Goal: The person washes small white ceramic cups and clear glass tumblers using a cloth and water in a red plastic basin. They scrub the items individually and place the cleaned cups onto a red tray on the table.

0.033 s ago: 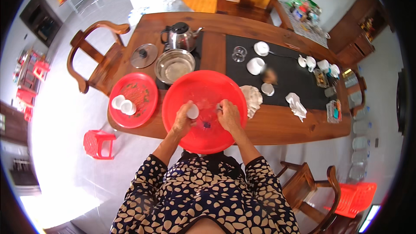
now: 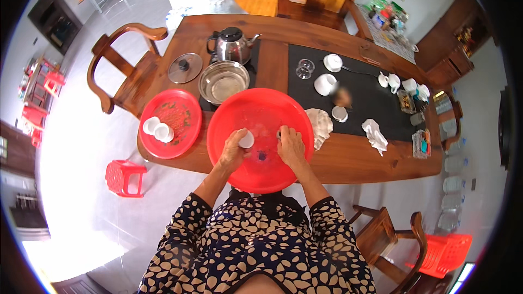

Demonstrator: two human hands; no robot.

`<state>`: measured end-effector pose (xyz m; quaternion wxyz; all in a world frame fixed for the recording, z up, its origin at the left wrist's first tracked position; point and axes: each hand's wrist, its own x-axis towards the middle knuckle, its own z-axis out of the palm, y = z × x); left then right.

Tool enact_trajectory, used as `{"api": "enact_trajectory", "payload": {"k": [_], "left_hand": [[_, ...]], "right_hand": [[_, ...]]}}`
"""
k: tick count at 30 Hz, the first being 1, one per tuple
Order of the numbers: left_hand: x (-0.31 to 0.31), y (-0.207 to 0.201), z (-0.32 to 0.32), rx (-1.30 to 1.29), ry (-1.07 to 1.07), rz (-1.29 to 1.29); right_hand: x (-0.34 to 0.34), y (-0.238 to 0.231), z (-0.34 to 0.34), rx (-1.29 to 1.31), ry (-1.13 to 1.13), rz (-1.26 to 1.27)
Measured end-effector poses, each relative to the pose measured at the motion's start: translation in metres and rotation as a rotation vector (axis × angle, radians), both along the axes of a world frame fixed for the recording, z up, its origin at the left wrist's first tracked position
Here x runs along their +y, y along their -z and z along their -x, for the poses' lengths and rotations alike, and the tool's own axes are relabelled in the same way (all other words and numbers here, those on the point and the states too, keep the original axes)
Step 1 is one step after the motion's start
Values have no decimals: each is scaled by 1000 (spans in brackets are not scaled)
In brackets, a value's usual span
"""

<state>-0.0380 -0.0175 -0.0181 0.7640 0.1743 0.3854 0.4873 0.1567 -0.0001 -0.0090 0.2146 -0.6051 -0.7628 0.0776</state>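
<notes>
A large red basin (image 2: 229, 114) with clear water in it sits at the table's near edge, and both hands are inside its rim. My left hand (image 2: 233, 151) is closed round a small white cup (image 2: 247, 140), its mouth turned partly toward the basin's middle. To the right, my right hand (image 2: 291, 144) has its fingers curled together over something small and dark that I cannot make out. A small dark blue patch (image 2: 261, 155) shows at the basin's bottom. On a red round tray (image 2: 182, 106) to the left stand white cups (image 2: 163, 133).
Behind the basin are a steel bowl (image 2: 223, 81), a kettle (image 2: 231, 46) and a glass lid (image 2: 185, 68). Right of it lie a crumpled cloth (image 2: 320, 128), a white tissue (image 2: 375, 135), a white bowl (image 2: 325, 84) and a lidded cup (image 2: 339, 114) on a black runner (image 2: 370, 98).
The whole view has shifted slightly. My right hand's fingers have turned a little; my left hand keeps hold of the white cup.
</notes>
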Motion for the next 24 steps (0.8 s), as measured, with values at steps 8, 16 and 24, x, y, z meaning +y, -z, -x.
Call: {"api": "enact_trajectory", "payload": {"k": [8,16,24], "left_hand": [[4,15,-19,-309,-219,211],[7,9,-31,-785,-63,118],[2,-37,-36,-580,-63,140]], "right_hand": [[-32,-38,20,818,-272,408],[-23,-57,63,571,-408,-205],[10,-63,71,932,-226,179]]}}
